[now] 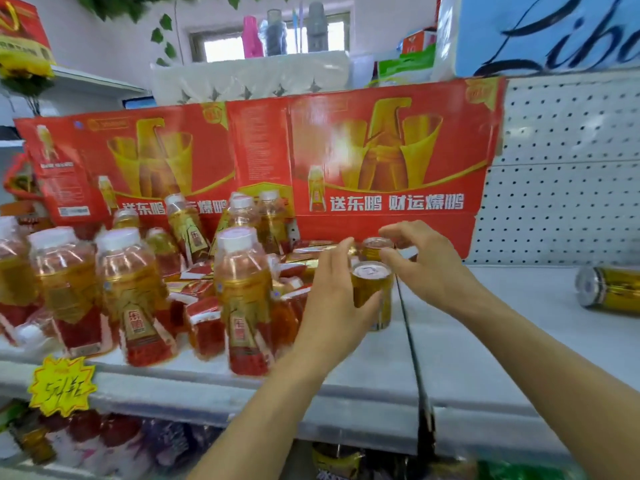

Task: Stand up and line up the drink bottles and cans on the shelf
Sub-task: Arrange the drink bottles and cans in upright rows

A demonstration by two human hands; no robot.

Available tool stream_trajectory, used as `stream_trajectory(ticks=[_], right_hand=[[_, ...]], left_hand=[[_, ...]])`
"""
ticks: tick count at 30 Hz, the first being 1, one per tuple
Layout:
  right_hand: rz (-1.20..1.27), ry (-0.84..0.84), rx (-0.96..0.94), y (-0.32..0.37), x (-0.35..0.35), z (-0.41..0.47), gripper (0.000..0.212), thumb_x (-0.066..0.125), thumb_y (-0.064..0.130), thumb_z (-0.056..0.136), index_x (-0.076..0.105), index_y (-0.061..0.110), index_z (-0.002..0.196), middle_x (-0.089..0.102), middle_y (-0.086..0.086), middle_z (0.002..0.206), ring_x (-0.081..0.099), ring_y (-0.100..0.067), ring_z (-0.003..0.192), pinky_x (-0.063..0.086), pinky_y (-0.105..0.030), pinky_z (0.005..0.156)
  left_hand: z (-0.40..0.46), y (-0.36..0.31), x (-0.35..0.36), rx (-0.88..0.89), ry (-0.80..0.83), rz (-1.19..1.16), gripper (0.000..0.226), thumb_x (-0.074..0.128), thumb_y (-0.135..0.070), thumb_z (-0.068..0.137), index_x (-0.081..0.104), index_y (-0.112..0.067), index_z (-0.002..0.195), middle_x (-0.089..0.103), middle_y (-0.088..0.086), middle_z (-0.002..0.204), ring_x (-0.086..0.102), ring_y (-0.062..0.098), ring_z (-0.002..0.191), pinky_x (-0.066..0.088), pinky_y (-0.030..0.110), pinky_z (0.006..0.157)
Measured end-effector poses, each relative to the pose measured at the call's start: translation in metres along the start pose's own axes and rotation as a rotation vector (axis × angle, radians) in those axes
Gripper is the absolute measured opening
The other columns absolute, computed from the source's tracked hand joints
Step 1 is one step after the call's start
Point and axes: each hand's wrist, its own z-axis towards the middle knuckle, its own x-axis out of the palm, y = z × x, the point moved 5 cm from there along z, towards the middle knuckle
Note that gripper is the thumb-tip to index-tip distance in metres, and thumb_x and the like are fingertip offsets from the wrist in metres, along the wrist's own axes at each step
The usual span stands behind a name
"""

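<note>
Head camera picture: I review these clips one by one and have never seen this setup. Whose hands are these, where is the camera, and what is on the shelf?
There is no machine here. A person wears one wide-angle camera on the head, looking forward and down, so the two bare arms reaching in are the wearer's own.

The left hand curls its fingers and thumb round an upright gold can. The right hand pinches the top of a second can just behind it.

On the white shelf, left of the hands, stand several drink bottles with white caps; more lie toppled among them. At far right another gold can lies on its side. A red printed carton stands behind.
</note>
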Motion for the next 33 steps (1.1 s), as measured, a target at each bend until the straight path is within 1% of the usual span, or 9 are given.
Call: stream_trajectory(ticks=[3,7,8,11,14,17,21,26,33], right_hand=[[-0.017,0.093,0.051,-0.038,0.003,0.028,0.038,0.062,0.026,0.093,0.055,0.024,0.129,0.053,0.0,0.127,0.053,-0.016,0.116,0.041,-0.028,0.096],[-0.043,0.297,0.065,-0.077,0.021,0.06,0.05,0.059,0.036,0.095,0.042,0.029,0.142,0.044,0.003,0.134,0.043,-0.016,0.128,0.032,-0.027,0.098],[-0.044,0.344,0.06,-0.084,0.028,0.066,0.053,0.058,0.038,0.094,0.039,0.031,0.144,0.042,0.005,0.136,0.041,-0.016,0.13,0.032,-0.028,0.1],[0.004,0.443,0.049,-0.101,0.05,0.08,0.062,0.063,0.038,0.091,0.038,0.027,0.146,0.042,-0.003,0.146,0.043,-0.022,0.131,0.038,-0.034,0.105],[0.072,0.478,0.041,-0.108,0.064,0.082,0.064,0.067,0.033,0.09,0.039,0.023,0.147,0.046,0.002,0.141,0.046,-0.017,0.127,0.039,-0.027,0.099],[0.124,0.42,0.042,-0.111,0.067,0.082,0.062,0.072,0.03,0.086,0.044,0.024,0.141,0.052,-0.001,0.137,0.051,-0.015,0.117,0.041,-0.028,0.095],[0.162,0.31,0.071,-0.111,0.057,0.074,0.064,0.079,0.032,0.078,0.05,0.023,0.134,0.059,-0.001,0.127,0.058,-0.019,0.112,0.049,-0.041,0.097],[0.175,0.234,0.072,-0.103,0.01,0.04,0.054,0.076,0.029,0.08,0.056,0.023,0.13,0.059,0.002,0.125,0.056,-0.015,0.111,0.05,-0.038,0.095],[0.147,0.115,0.104,-0.09,-0.078,-0.022,0.049,0.074,0.034,0.082,0.058,0.03,0.128,0.059,0.01,0.117,0.055,0.003,0.096,0.039,-0.01,0.07]], left_hand=[[0.022,0.017,0.035,-0.091,0.044,0.095,0.086,0.071,-0.039,0.085,0.021,-0.018,0.152,0.035,0.001,0.146,0.035,0.015,0.134,0.033,0.027,0.109],[0.031,0.023,0.052,0.046,0.021,0.677,0.082,0.062,-0.061,0.079,0.038,-0.017,0.144,0.053,0.002,0.133,0.052,0.023,0.12,0.036,0.039,0.104],[0.032,0.021,0.052,0.067,0.013,0.734,0.081,0.06,-0.063,0.078,0.04,-0.018,0.142,0.055,0.001,0.131,0.053,0.023,0.118,0.035,0.039,0.105],[0.035,0.025,0.056,0.005,0.064,0.588,0.074,0.062,-0.058,0.082,0.037,-0.024,0.142,0.046,-0.004,0.136,0.046,0.018,0.12,0.035,0.033,0.105],[0.036,0.028,0.059,-0.082,0.085,0.442,0.076,0.069,-0.052,0.081,0.035,-0.026,0.143,0.042,-0.005,0.132,0.047,0.016,0.114,0.046,0.033,0.095],[0.036,0.029,0.06,-0.141,0.113,0.358,0.077,0.073,-0.046,0.081,0.035,-0.026,0.145,0.04,-0.005,0.133,0.045,0.015,0.117,0.046,0.034,0.097],[0.037,0.03,0.06,-0.185,0.121,0.294,0.078,0.075,-0.042,0.081,0.035,-0.024,0.145,0.04,-0.004,0.135,0.044,0.016,0.121,0.045,0.037,0.102],[0.032,0.023,0.05,-0.293,0.068,0.078,0.078,0.079,-0.035,0.078,0.038,-0.025,0.144,0.039,-0.007,0.134,0.041,0.008,0.12,0.047,0.037,0.102],[0.018,-0.017,0.057,-0.181,0.065,0.03,0.072,0.081,-0.032,0.075,0.044,-0.026,0.137,0.041,-0.009,0.127,0.045,0.012,0.12,0.048,0.038,0.1]])
